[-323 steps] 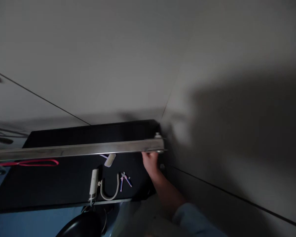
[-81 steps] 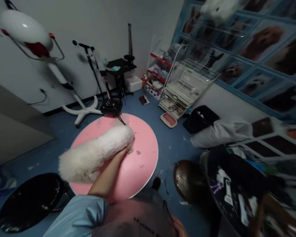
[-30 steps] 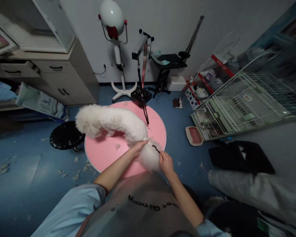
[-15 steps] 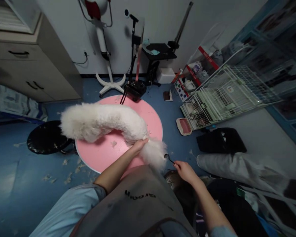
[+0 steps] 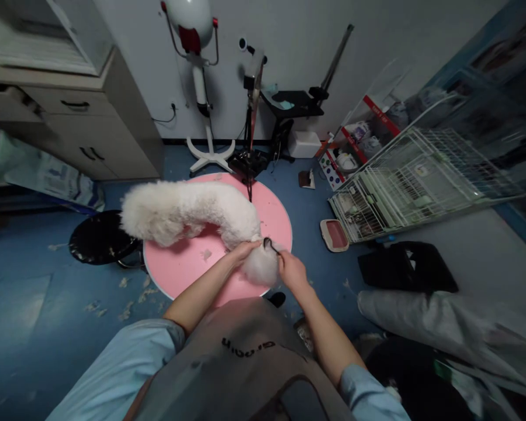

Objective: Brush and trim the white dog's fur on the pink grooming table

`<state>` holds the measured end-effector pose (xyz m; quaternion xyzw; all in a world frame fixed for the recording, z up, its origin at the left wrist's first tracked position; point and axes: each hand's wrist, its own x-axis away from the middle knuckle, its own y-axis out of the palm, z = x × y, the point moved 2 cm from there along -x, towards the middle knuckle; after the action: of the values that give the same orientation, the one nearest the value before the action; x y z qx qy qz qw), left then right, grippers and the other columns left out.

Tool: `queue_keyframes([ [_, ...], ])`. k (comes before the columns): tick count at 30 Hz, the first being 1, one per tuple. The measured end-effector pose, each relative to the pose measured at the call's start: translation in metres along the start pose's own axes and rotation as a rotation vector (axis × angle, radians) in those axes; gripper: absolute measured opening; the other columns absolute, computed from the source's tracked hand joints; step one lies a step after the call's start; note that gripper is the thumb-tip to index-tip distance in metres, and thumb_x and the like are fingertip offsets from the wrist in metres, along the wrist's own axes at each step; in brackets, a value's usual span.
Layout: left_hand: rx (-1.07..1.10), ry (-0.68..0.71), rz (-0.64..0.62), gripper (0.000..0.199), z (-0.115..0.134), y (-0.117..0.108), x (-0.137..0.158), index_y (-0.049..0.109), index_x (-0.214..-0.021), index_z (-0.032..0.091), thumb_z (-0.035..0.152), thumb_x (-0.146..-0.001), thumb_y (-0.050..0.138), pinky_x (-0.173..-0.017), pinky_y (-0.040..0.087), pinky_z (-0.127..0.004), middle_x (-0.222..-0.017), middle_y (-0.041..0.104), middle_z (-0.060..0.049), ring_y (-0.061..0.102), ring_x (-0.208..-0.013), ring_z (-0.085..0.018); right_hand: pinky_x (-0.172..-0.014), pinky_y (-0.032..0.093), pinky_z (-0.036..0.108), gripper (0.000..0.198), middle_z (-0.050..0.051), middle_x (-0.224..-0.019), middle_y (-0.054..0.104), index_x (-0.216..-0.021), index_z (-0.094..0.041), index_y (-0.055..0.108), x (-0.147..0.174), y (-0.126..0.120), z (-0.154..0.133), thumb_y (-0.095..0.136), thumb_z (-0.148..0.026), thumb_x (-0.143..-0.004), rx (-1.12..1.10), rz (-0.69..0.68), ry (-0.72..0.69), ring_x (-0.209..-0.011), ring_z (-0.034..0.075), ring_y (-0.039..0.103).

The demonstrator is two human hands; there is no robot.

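A white fluffy dog [image 5: 193,204] stands on a round pink grooming table [image 5: 193,269], its body curving toward me on the right. My left hand [image 5: 245,250] is closed on the dog's tail [image 5: 260,269] near its base; the fingertips are partly lost in fur. The tail fans out as a fluffy tuft at the near right side of the table. In my right hand [image 5: 291,272] is a thin black grooming tool [image 5: 270,245] with a curved, hook-like head. That head lies against the tail hair, close to my left fingers.
A black round stool [image 5: 100,237] stands left of the table. Behind are a white standing dryer [image 5: 208,117] and a black stand [image 5: 249,158]. Right are a wire cage [image 5: 390,187], a small litter tray [image 5: 334,235] and a black case [image 5: 407,266]. Hair clumps [image 5: 127,310] litter the floor.
My right hand has brought the black tool leftward and up, from beside the tail onto its hair near the base. My left hand keeps its hold. The view has shifted slightly.
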<state>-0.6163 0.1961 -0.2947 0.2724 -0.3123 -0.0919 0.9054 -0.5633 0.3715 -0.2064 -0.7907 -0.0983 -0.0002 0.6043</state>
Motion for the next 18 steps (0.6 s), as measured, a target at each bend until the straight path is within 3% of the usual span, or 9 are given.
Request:
queue_keyframes([
  [2, 0.014, -0.022, -0.012, 0.025, 0.004, 0.003, 0.004, 0.066, -0.078, 0.009, 0.030, -0.067, 0.073, -0.065, 0.048, -0.030, -0.071, 0.069, -0.010, 0.062, -0.060, -0.018, -0.068, 0.043, 0.024, 0.030, 0.007, -0.097, 0.069, -0.107, -0.021, 0.060, 0.004, 0.031, -0.010, 0.034, -0.024, -0.092, 0.098, -0.113, -0.006, -0.083, 0.017, 0.065],
  [4, 0.018, -0.008, 0.014, 0.024, 0.005, 0.003, 0.005, 0.066, -0.078, 0.009, 0.029, -0.067, 0.072, -0.065, 0.048, -0.030, -0.071, 0.069, -0.010, 0.062, -0.061, -0.019, -0.067, 0.044, 0.025, 0.030, 0.007, -0.096, 0.069, -0.106, -0.021, 0.060, 0.025, 0.055, 0.007, 0.033, -0.022, -0.093, 0.182, -0.218, -0.022, -0.082, 0.018, 0.066],
  [7, 0.063, 0.047, 0.079, 0.024, 0.003, 0.002, 0.003, 0.066, -0.082, 0.009, 0.027, -0.068, 0.071, -0.066, 0.048, -0.030, -0.072, 0.069, -0.009, 0.062, -0.062, -0.018, -0.067, 0.044, 0.027, 0.030, 0.010, -0.093, 0.070, -0.101, -0.019, 0.062, 0.075, 0.073, 0.069, 0.033, -0.016, -0.091, 0.273, -0.368, 0.006, -0.083, 0.021, 0.067],
  [11, 0.036, 0.074, 0.111, 0.026, 0.002, 0.002, -0.002, 0.066, -0.079, 0.008, 0.031, -0.069, 0.072, -0.066, 0.047, -0.029, -0.069, 0.068, -0.009, 0.062, -0.063, -0.019, -0.065, 0.043, 0.029, 0.027, 0.016, -0.090, 0.071, -0.090, -0.014, 0.065, 0.122, 0.059, 0.155, 0.039, -0.008, -0.085, 0.349, -0.559, 0.239, -0.085, 0.025, 0.068],
  [12, 0.002, 0.069, 0.111, 0.026, 0.002, 0.002, -0.003, 0.066, -0.077, 0.008, 0.032, -0.069, 0.072, -0.066, 0.047, -0.029, -0.068, 0.068, -0.010, 0.062, -0.064, -0.019, -0.064, 0.043, 0.029, 0.027, 0.016, -0.088, 0.071, -0.091, -0.013, 0.064, 0.122, 0.049, 0.163, 0.038, -0.010, -0.087, 0.337, -0.525, 0.304, -0.083, 0.025, 0.068],
  [14, -0.058, 0.059, 0.102, 0.026, 0.002, 0.002, -0.005, 0.067, -0.075, 0.009, 0.033, -0.069, 0.072, -0.066, 0.047, -0.029, -0.066, 0.067, -0.009, 0.062, -0.064, -0.020, -0.062, 0.042, 0.028, 0.030, 0.015, -0.084, 0.071, -0.099, -0.014, 0.062, 0.102, 0.029, 0.152, 0.034, -0.022, -0.092, 0.245, -0.325, 0.370, -0.077, 0.024, 0.068],
  [17, -0.081, 0.030, 0.067, 0.025, 0.003, 0.003, -0.006, 0.067, -0.074, 0.009, 0.032, -0.068, 0.073, -0.064, 0.047, -0.028, -0.065, 0.068, -0.009, 0.061, -0.061, -0.019, -0.064, 0.041, 0.024, 0.035, 0.010, -0.088, 0.070, -0.111, -0.018, 0.057, 0.044, 0.007, 0.084, 0.029, -0.031, -0.095, -0.016, 0.035, 0.195, -0.082, 0.020, 0.067],
  [18, -0.071, 0.013, 0.048, 0.025, 0.003, 0.004, -0.006, 0.067, -0.074, 0.009, 0.032, -0.067, 0.074, -0.063, 0.047, -0.028, -0.067, 0.068, -0.009, 0.061, -0.060, -0.018, -0.064, 0.041, 0.024, 0.036, 0.009, -0.091, 0.070, -0.113, -0.018, 0.056, 0.025, 0.006, 0.058, 0.028, -0.031, -0.095, -0.051, 0.085, 0.132, -0.083, 0.020, 0.066],
])
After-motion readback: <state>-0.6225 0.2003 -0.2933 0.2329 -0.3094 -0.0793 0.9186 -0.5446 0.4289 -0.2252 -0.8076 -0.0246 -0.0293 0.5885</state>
